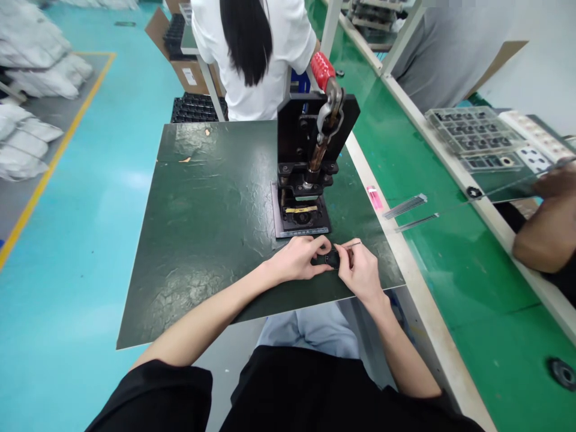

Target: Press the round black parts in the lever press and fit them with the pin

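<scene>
My left hand (300, 258) is closed on the left side of a small black round part (332, 259), low over the dark green table (211, 198). On the part's other side, my right hand (360, 269) pinches a thin metal strip (353, 244) that sticks out past the fingers. Its fingertips meet the part's edge, and they partly hide what lies between them. Just beyond both hands stands a black hand press (310, 174) with a red-gripped lever (323, 71). A yellow strip (301, 209) lies across the press's lower fixture.
At right runs a green conveyor belt (472, 288) with a pale rail, carrying bundled thin metal strips (407, 206) and a black ring (562, 373). A pink label (374, 198) is on the rail. One person in white sits ahead; another person's arm (551, 231) reaches in at right.
</scene>
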`<action>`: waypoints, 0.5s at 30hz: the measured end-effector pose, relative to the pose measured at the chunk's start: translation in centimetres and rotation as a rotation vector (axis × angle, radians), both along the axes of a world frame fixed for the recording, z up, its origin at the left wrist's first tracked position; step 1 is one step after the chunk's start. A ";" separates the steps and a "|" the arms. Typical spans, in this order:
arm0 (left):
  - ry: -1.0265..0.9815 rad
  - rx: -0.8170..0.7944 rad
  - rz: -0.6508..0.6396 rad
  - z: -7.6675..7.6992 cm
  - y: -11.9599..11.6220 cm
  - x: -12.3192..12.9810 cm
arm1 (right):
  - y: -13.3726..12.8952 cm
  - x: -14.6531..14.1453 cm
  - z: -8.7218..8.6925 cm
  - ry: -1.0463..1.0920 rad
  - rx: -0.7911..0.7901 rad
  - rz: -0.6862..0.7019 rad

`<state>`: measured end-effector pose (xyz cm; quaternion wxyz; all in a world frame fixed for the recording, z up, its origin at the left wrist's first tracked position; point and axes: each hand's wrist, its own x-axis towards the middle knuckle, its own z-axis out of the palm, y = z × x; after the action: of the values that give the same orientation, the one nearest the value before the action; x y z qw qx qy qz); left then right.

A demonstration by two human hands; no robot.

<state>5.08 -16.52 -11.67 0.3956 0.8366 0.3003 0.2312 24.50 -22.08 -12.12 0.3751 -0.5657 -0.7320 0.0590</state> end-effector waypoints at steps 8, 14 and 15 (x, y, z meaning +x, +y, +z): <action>0.001 -0.016 0.017 0.0 -0.1 0.0 | -0.2 -0.7 0.0 -0.127 0.061 -0.003; 0.001 -0.006 0.017 0.1 -0.1 0.1 | -0.5 -1.1 -0.3 -0.168 0.074 -0.046; 0.006 -0.005 0.016 0.1 -0.1 0.1 | -0.5 -1.1 -0.4 -0.166 0.077 -0.046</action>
<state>5.16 -16.60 -11.52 0.3948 0.8339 0.3087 0.2313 23.43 -22.57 -12.49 0.3356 -0.5706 -0.7491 -0.0250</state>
